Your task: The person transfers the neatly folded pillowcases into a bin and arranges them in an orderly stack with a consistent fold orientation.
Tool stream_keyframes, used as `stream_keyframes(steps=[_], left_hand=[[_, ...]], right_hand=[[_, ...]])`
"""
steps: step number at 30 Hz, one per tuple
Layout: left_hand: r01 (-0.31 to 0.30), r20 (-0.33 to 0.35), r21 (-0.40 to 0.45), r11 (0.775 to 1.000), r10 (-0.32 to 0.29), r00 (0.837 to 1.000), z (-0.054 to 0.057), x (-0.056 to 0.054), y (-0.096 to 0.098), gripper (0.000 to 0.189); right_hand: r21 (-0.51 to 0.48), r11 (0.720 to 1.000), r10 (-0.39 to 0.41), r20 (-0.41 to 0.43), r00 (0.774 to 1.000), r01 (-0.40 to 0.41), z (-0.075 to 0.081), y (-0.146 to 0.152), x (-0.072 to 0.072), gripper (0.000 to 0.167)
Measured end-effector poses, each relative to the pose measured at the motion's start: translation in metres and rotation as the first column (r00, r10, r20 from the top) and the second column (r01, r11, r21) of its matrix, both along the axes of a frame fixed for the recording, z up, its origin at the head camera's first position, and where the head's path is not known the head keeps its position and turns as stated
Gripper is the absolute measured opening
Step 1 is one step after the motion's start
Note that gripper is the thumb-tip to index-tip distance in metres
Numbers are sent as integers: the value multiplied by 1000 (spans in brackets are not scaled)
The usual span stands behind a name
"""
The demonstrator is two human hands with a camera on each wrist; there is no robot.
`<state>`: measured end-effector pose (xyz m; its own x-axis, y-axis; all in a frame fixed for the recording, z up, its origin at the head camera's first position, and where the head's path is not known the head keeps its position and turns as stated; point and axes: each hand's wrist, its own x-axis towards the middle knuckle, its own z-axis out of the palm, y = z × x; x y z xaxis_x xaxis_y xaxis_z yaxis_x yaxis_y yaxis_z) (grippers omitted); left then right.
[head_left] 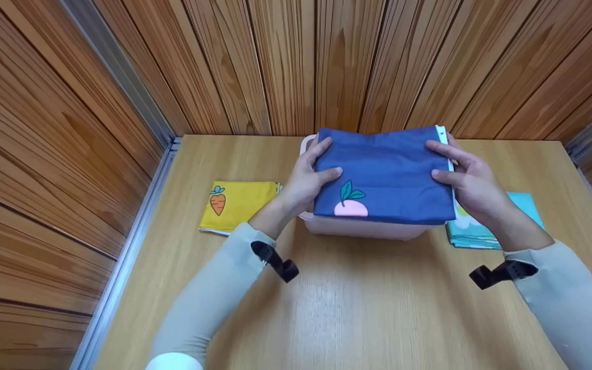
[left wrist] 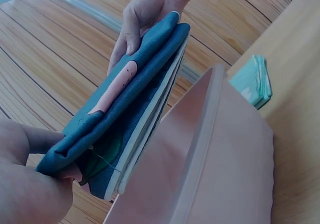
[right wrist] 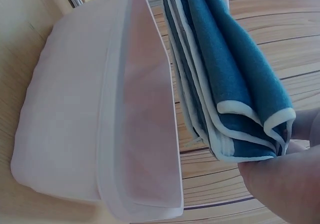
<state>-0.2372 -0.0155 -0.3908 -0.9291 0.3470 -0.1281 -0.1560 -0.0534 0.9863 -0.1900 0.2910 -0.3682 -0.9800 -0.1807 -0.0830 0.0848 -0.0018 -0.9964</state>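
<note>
Both hands hold a folded dark blue cloth (head_left: 388, 169) with a pink fruit print and white edging, one hand at each short side. My left hand (head_left: 309, 177) grips its left edge, thumb on top. At the right edge, my right hand (head_left: 473, 180) pinches the layers between thumb and fingers. Under the cloth stands a pale pink plastic bin (head_left: 368, 227), its opening mostly covered in the head view. Both wrist views show the folded layers (left wrist: 145, 119) held above the bin's rim (right wrist: 112, 109), with a gap between. The visible part of the bin's inside shows bare pink wall.
A folded yellow cloth (head_left: 242, 203) with a carrot print lies on the wooden table (head_left: 357, 298) left of the bin. To the right, partly behind my right hand and wrist, lies a folded turquoise cloth (head_left: 527, 208). Wood-panelled walls (head_left: 285, 67) rise behind and at the sides.
</note>
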Motion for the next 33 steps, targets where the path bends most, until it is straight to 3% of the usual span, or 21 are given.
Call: stream_keyframes(steps=[7,18,21,25,33], left_hand=[[-28,6,-19,999,29,1000,0,-12,6,68],[-66,48,-87,994,70,996,-11,-28,11,66],[-72,23,-97,993,75,997,-14,-32,13,66],[-70,8,-121,990,71,997,-17,-35,16,66],[-87,42,-176,981,96,994,-26,-35,24,65]], right_hand=[[69,997,-42,5,999,42,0,1,-15,56],[242,965,-106,26,994,96,-11,-7,-33,57],[257,962,-106,24,994,96,-14,-7,-36,58],[269,958,-114,22,993,104,-19,-5,-38,59],[312,939,-172,60,983,145,-34,-8,-41,59]])
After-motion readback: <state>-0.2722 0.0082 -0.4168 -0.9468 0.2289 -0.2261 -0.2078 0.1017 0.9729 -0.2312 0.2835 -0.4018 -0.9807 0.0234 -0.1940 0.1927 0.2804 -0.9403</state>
